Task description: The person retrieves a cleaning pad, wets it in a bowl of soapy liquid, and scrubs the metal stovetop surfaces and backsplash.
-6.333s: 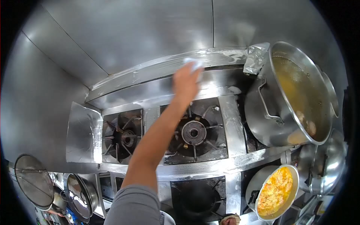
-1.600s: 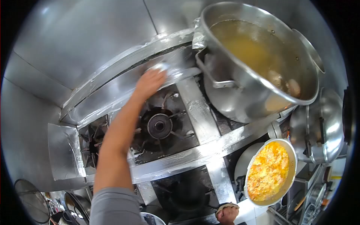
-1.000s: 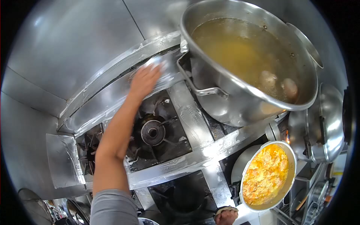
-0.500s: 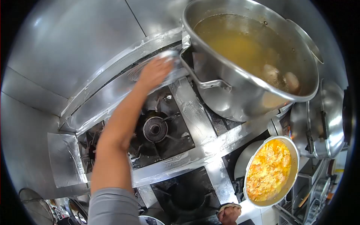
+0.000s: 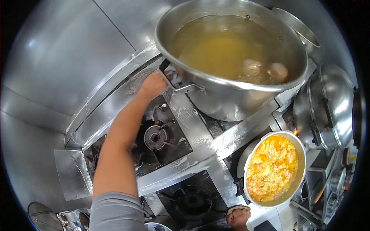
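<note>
My left hand reaches across the range to its back ledge, close beside a large steel stockpot. Its fingers are closed and partly hidden behind the pot's handle. A pale, crumpled cloth or pad shows at the fingertips. Whitish suds streak the steel ledge and the bars between burners. Below my forearm is a burner without a pot. At the stove's front edge, my right hand is closed on a folded beige cloth.
Yellowish broth with pale lumps fills the stockpot. A pan of orange-yellow food stands at front right, with a small flame near it. Steel pans stand farther right. A foil-like panel lies at left.
My left hand has moved closer to the stockpot, and its fingers are now partly behind the handle. My right hand stays at the front edge. The view has shifted slightly.
</note>
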The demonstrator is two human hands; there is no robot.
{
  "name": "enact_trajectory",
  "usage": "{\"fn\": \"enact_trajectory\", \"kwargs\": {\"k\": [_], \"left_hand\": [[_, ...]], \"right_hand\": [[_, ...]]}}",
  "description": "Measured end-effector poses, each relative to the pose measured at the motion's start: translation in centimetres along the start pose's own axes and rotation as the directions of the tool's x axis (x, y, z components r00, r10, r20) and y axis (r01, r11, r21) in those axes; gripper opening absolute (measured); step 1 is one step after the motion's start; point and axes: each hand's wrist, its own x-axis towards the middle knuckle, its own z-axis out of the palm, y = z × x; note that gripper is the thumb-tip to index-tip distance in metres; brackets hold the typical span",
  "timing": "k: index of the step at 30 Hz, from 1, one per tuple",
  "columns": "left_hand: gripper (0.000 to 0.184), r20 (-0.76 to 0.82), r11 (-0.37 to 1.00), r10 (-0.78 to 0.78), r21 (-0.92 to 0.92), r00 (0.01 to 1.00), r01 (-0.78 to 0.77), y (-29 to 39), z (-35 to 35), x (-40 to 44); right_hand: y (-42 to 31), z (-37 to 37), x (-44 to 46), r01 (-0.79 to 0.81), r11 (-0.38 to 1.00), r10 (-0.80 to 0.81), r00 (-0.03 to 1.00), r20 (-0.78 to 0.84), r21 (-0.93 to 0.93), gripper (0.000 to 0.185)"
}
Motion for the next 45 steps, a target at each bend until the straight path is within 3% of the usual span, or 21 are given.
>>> {"fn": "enact_trajectory", "kwargs": {"k": [2, 4, 5, 7, 10, 14, 16, 19, 21, 23, 24, 29, 33, 35, 37, 39, 40, 41, 42, 43, 45], "left_hand": [[0.036, 0.145, 0.997, -0.045, 0.063, 0.988, 0.037, 0.9, -0.8, -1.1], [0.045, 0.086, 0.994, -0.107, 0.022, 0.990, 0.106, 0.1, 1.3, -10.2], [0.052, 0.302, 0.977, -0.186, -0.044, 0.935, 0.209, -0.2, 0.4, -15.0], [0.051, 0.318, 0.983, -0.172, -0.002, 0.932, 0.182, -2.0, -1.1, -26.3], [0.048, 0.387, 0.972, -0.132, 0.233, 0.913, 0.041, -4.1, -3.7, -29.4], [0.046, -0.114, 0.971, -0.162, 0.156, 0.980, 0.179, -2.7, -3.7, -14.7], [0.047, -0.059, 0.965, -0.215, 0.143, 0.975, 0.222, -1.1, -2.5, -13.4], [0.048, -0.011, 0.964, -0.252, 0.088, 0.968, 0.252, -0.1, -0.1, -26.1], [0.052, 0.085, 0.900, -0.406, 0.208, 0.910, 0.382, 0.4, -1.4, -36.0], [0.052, 0.081, 0.874, -0.457, 0.226, 0.886, 0.430, 0.4, -3.6, -36.3], [0.053, 0.071, 0.840, -0.515, 0.241, 0.854, 0.486, 0.7, -4.4, -36.8], [0.053, -0.186, 0.888, -0.438, 0.067, 0.880, 0.456, 0.4, -2.6, -20.3], [0.051, -0.229, 0.848, -0.513, 0.011, 0.827, 0.530, 0.8, -2.0, -28.6], [0.048, -0.215, 0.722, -0.676, -0.002, 0.705, 0.692, 2.0, -1.7, -37.1], [0.040, -0.274, 0.416, -0.889, -0.147, 0.368, 0.897, 2.5, -0.9, -40.4], [0.035, -0.321, 0.195, -0.947, -0.601, -0.011, 0.775, 3.2, 0.5, -34.9], [0.036, -0.277, 0.151, -0.959, -0.674, -0.057, 0.723, 2.7, 1.0, -30.0], [0.034, -0.624, 0.435, -0.779, -0.468, 0.061, 0.769, 3.1, 2.0, -25.0], [0.037, -0.470, 0.310, -0.883, -0.613, -0.020, 0.727, 3.9, 1.3, -19.6], [0.032, -0.501, 0.442, -0.861, -0.653, 0.088, 0.615, 4.1, -1.5, -15.6], [0.033, -0.378, 0.363, -0.919, -0.703, 0.111, 0.612, 3.7, -1.5, -16.9]], "right_hand": [[-0.1, -0.3, 0.1, -0.006, 1.000, 0.006, 1.000, 0.017, -0.015, 0.020], [-0.1, -0.2, 0.2, -0.048, 0.999, 0.048, 0.998, 0.039, 0.008, 0.021], [-0.5, -0.9, 1.0, -0.044, 0.999, 0.043, 0.998, 0.037, 0.019, 0.021], [-1.4, -2.7, 2.3, 0.058, 0.995, -0.052, 0.995, -0.082, 0.078, 0.022], [-2.0, -2.9, 2.6, 0.046, 0.993, -0.033, 0.992, -0.119, 0.112, 0.022], [-1.6, -2.0, 1.8, 0.113, 0.992, -0.108, 0.989, -0.097, 0.051, 0.018], [-1.7, -1.6, 1.9, 0.135, 0.991, -0.133, 0.987, -0.095, 0.013, 0.016], [-2.4, -2.0, 2.8, 0.171, 0.984, -0.177, 0.977, -0.119, -0.056, 0.015], [-2.0, -1.5, 2.0, 0.148, 0.988, -0.151, 0.986, -0.076, -0.042, 0.015], [-1.3, -0.9, 0.5, -0.006, 0.996, 0.021, 0.986, 0.163, -0.091, 0.016], [-1.0, -0.3, 0.4, 0.123, 0.988, -0.126, 0.992, -0.025, -0.095, 0.015], [-2.2, -0.3, 1.0, 0.112, 0.973, -0.099, 0.992, 0.073, -0.201, 0.019], [-1.5, -0.3, 0.8, 0.121, 0.980, -0.113, 0.992, 0.057, -0.157, 0.018], [-1.3, -0.1, 0.9, 0.162, 0.979, -0.166, 0.986, -0.018, -0.122, 0.016], [-1.4, 0.0, 0.8, 0.155, 0.984, -0.158, 0.987, -0.029, -0.091, 0.015], [-1.4, -0.1, 0.6, 0.156, 0.985, -0.159, 0.987, -0.037, -0.072, 0.014], [-1.4, 0.2, 0.5, 0.170, 0.977, -0.178, 0.982, -0.055, -0.126, 0.014], [-1.4, 0.4, 0.5, 0.186, 0.966, -0.202, 0.977, -0.074, -0.182, 0.013], [-1.2, 0.3, 0.0, 0.119, 0.975, -0.114, 0.993, 0.038, -0.188, 0.014], [-1.3, 0.4, -0.1, 0.129, 0.972, -0.123, 0.991, 0.043, -0.197, 0.014], [-1.5, -0.1, 0.4, 0.122, 0.985, -0.120, 0.992, 0.025, -0.124, 0.018]]}}
